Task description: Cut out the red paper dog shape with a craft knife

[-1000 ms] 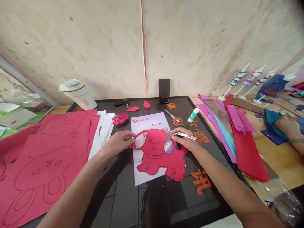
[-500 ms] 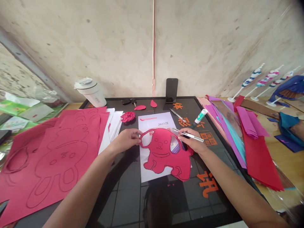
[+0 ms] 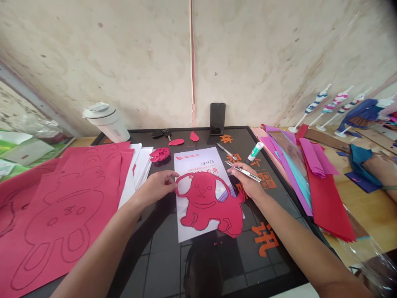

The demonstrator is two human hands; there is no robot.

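A red paper dog cutout [image 3: 214, 207] with drawn black outlines lies over a white printed booklet [image 3: 186, 231]. Its two ears are cut out as loops, with the booklet showing through. My left hand [image 3: 163, 184] pinches the edge of the left ear loop between thumb and fingers. Beside the other ear, my right hand [image 3: 248, 182] holds a slim silver craft knife [image 3: 245, 171] and is apart from the cutout. A few tiny red scraps lie on the dark tabletop below the booklet.
Red sheets with drawn animals [image 3: 71, 207] cover the left side. Behind are a white cup [image 3: 107, 124], keys, red petal pieces, a crumpled red paper flower [image 3: 159, 155] and a phone [image 3: 217, 118]. A pen, glue stick [image 3: 255, 152] and coloured paper stand or lie right, near another person's hand [image 3: 383, 167].
My right hand has drawn back from the cutout's right ear with the knife, uncovering the tail. My left hand still pinches the left ear. The view has turned slightly right.
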